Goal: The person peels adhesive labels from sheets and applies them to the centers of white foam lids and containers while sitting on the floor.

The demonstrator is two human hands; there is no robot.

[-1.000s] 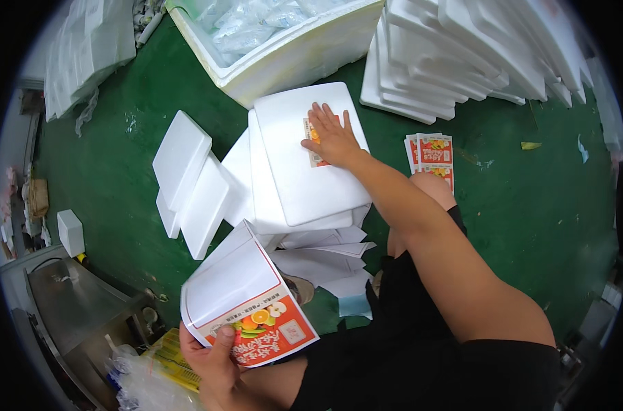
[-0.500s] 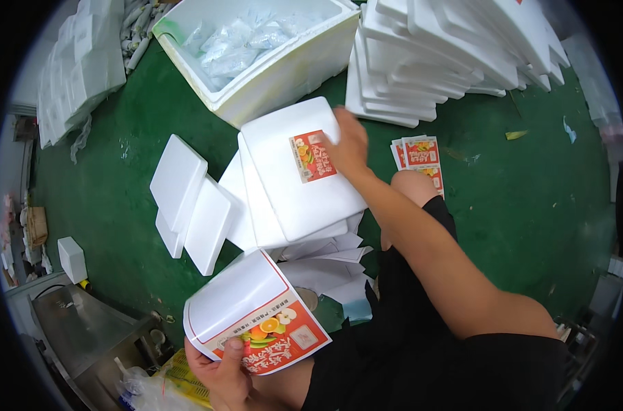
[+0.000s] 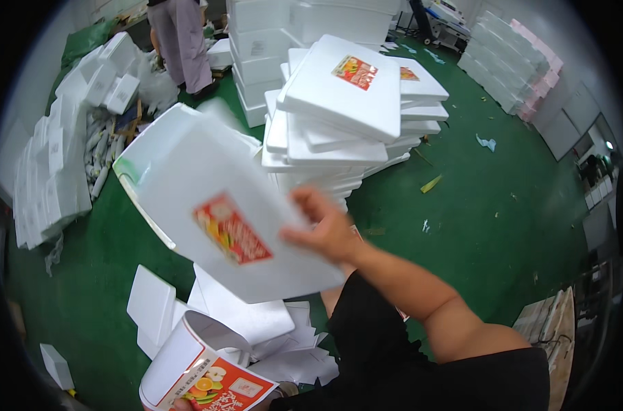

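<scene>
My right hand (image 3: 325, 229) grips the right edge of a white foam lid (image 3: 257, 205), raised and tilted in front of me. The lid is blurred, with a red fruit-picture sticker (image 3: 233, 229) on its face. Low in the view, my left hand (image 3: 182, 405) shows only in part, its thumb on a curled printed sheet (image 3: 222, 380) with fruit pictures on red. Beneath the raised lid, another white lid (image 3: 257, 318) lies over loose white papers (image 3: 301, 349). Ahead rises a stack of foam lids, its top lid (image 3: 346, 96) also bearing a fruit sticker.
A large foam box (image 3: 143, 212) stands behind the raised lid, partly hidden. Tall foam boxes (image 3: 260, 48) stand at the back. A person (image 3: 181, 41) in light trousers is at the far left. Wrapped boxes (image 3: 507, 61) stand far right, scraps (image 3: 431, 183) lie on the green floor.
My right hand has lifted the stickered lid off the pile, up and to the left. The view has tilted up, bringing the lid stack and the person into sight. My left hand keeps the sheet.
</scene>
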